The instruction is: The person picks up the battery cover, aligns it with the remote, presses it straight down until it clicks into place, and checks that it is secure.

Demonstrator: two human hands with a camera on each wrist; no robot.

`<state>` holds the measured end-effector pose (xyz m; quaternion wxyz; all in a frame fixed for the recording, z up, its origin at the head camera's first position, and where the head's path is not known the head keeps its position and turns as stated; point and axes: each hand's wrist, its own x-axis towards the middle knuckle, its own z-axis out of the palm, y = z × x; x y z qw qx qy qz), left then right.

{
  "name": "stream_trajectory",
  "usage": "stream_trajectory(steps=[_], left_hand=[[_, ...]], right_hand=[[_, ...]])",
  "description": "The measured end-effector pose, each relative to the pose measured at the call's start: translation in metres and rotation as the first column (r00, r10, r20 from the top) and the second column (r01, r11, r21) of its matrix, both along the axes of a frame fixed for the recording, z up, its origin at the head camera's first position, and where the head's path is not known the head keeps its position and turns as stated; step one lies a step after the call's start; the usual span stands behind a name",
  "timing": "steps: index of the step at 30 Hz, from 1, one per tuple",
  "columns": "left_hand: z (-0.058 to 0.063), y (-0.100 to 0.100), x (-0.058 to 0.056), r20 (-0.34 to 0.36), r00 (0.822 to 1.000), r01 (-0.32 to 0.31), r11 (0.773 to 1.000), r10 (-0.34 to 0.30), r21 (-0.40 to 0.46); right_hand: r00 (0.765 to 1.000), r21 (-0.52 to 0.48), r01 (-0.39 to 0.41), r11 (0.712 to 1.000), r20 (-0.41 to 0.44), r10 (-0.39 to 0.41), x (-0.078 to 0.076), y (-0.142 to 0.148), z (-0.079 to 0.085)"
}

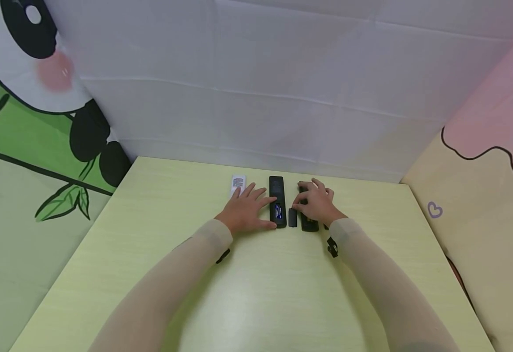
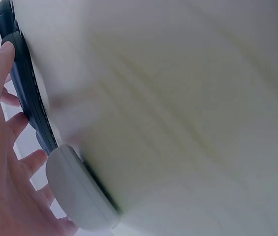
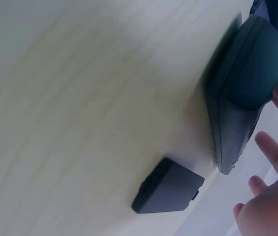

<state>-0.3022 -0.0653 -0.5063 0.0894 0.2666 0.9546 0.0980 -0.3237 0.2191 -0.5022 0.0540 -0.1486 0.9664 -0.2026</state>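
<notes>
My left hand (image 1: 247, 210) spreads over the table, its thumb and index finger touching the left side of a black remote control (image 1: 276, 183). Blue batteries (image 1: 278, 211) show in that remote's uncovered compartment. Fingers of my right hand (image 1: 319, 203) pinch the far end of a small black battery cover (image 1: 293, 219), just right of that remote. Beneath the right hand lies a second black remote (image 1: 309, 226), partly hidden; its rounded end (image 3: 254, 69) looms large in the right wrist view. A white remote (image 1: 238, 181) reaches under the left fingertips, its pale end (image 2: 79, 189) near the left wrist camera.
Another black battery cover (image 3: 172, 191) lies on the table beside the second remote, mostly behind the right wrist in the head view. The pale wooden table (image 1: 256, 298) meets a white cloth wall (image 1: 265, 117) at its far edge; printed panels flank both sides.
</notes>
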Motion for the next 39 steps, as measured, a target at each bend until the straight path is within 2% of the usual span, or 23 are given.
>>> stream_trajectory(steps=[14,23,33,39], left_hand=[[0.000,-0.001,-0.002,0.010,1.000,-0.001,1.000,0.001,-0.002],[-0.002,0.000,-0.002,-0.001,1.000,-0.003,1.000,0.003,-0.011],[0.001,0.000,0.000,-0.007,1.000,-0.003,1.000,0.003,-0.011],[-0.002,0.000,-0.002,-0.016,1.000,0.000,1.000,-0.001,-0.018]], right_hand=[[0.997,-0.056,0.003,0.998,-0.082,-0.007,-0.008,-0.006,0.013],[0.988,-0.073,-0.029,0.997,-0.153,0.017,-0.006,-0.023,0.012],[0.986,-0.054,-0.044,0.998,-0.161,0.035,-0.005,-0.031,0.010],[0.987,-0.020,-0.046,0.999,-0.152,0.042,-0.006,-0.034,0.007]])
